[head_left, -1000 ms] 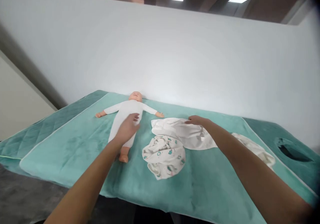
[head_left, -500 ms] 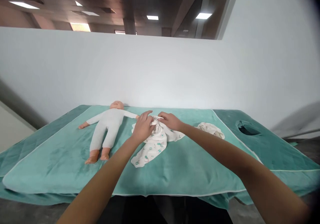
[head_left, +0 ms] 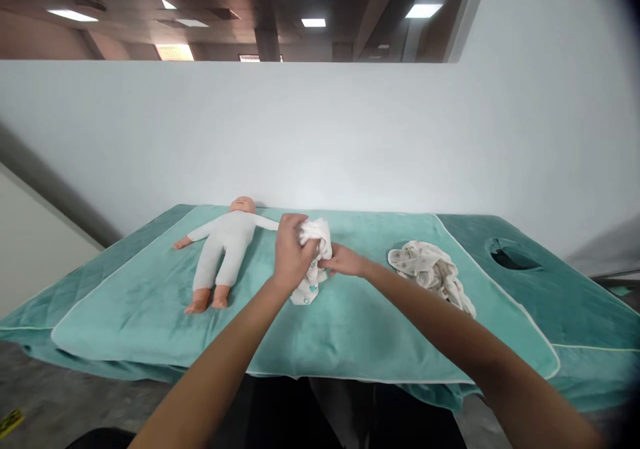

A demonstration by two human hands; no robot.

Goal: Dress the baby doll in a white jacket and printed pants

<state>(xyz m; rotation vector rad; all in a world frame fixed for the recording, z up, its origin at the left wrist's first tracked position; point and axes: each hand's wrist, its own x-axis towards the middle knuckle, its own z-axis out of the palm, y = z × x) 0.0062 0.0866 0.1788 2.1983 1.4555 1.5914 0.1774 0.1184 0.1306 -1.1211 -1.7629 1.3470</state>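
Observation:
A white baby garment [head_left: 316,232] with a small green print is bunched up over the middle of the bed. My left hand [head_left: 291,250] is closed around its gathered part from the left. From the right, my right hand [head_left: 343,261] pinches the cloth lower down with thumb and fingers. One printed end [head_left: 305,294] hangs down below my hands. Left of them a baby doll [head_left: 229,235] in a white bodysuit lies on its back, arms spread, one hand hidden behind my left hand.
A second crumpled, pale patterned garment [head_left: 433,269] lies on the right of the mint-green cover [head_left: 360,342]. The bed [head_left: 565,302] has a face hole [head_left: 513,255] at its right end. A white wall [head_left: 320,135] rises behind it.
The garment was spread out with one printed part lying on the cover; now it is gathered into a compact bunch. My left hand has closed around it, and my right hand has moved lower.

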